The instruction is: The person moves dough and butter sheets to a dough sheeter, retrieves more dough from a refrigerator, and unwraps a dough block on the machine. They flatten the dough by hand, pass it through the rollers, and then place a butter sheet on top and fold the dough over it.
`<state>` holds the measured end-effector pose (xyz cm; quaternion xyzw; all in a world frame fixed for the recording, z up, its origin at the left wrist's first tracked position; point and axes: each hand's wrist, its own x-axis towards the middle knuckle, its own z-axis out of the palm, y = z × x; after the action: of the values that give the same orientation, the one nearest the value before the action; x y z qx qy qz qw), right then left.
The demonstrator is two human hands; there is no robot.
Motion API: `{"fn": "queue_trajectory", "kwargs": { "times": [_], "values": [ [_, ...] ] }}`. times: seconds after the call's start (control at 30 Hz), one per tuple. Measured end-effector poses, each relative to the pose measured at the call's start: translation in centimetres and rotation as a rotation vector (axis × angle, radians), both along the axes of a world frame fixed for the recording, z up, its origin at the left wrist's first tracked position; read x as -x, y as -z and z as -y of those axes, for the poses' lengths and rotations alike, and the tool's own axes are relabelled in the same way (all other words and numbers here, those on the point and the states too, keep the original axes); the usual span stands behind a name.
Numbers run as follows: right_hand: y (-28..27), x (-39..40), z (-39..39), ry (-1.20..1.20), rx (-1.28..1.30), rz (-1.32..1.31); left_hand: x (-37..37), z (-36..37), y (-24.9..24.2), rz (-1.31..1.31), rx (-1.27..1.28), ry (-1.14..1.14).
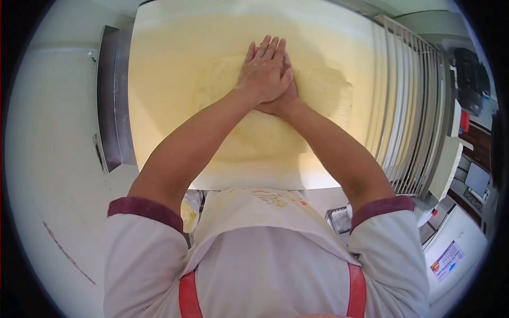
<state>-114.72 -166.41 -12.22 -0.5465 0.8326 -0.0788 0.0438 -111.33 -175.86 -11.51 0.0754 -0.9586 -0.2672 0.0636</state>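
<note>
A wide, flat slab of pale yellow dough (323, 90) lies on the light work table (175, 32). My left hand (265, 74) is palm down on top of my right hand (286, 98), its fingers stretched forward and slightly apart. Beneath it, my right hand rests flat on the dough, mostly covered; only its edge, heel and parts of the fingers show. Both arms reach straight out, and neither hand grasps anything. The dough's outline is faint against the similarly coloured tabletop.
A metal rack with several upright trays or boards (408, 100) stands at the table's right side. On the left is a metal panel (108, 100) beside a pale wall. A white appliance (456, 249) with a label sits at lower right. My apron (265, 212) touches the near edge.
</note>
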Motion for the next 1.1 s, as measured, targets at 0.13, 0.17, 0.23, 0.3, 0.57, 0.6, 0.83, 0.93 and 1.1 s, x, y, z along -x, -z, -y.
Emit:
{"fn": "queue_trajectory", "kwargs": {
  "times": [0.13,0.17,0.23,0.3,0.57,0.6,0.83,0.93,1.1],
  "values": [
    [-0.7,-3.9,-0.4,0.114,-0.108,-0.031,-4.5,-0.4,-1.6,0.054,-0.088,0.043],
    [-1.4,-5.7,-1.6,0.117,-0.124,0.0,-6.3,-1.6,-2.2,0.094,-0.111,0.063],
    [-2.0,-7.5,-3.4,0.077,-0.102,0.112,-8.3,-3.8,-2.2,0.1,-0.075,0.043],
    [-1.2,-6.9,-3.7,0.048,-0.052,0.183,-7.5,-4.1,-1.6,0.121,-0.022,0.055],
    [-1.0,-6.3,-5.0,0.088,0.16,0.242,-5.2,-4.8,-2.3,-0.002,-0.112,-0.023],
    [-2.1,-4.3,-5.4,0.095,0.071,0.216,-4.0,-4.4,-2.7,0.017,-0.185,-0.035],
    [-1.8,4.3,-8.6,0.184,-0.258,-0.09,6.2,-9.2,-0.6,-0.082,-0.015,0.092],
    [1.8,5.3,-9.6,0.067,0.214,-0.12,5.4,-10.3,-0.1,-0.024,0.0,0.082],
    [-2.9,3.2,-9.3,0.185,-0.131,0.121,4.8,-9.3,-0.3,-0.041,-0.026,0.094]
  ]
}}
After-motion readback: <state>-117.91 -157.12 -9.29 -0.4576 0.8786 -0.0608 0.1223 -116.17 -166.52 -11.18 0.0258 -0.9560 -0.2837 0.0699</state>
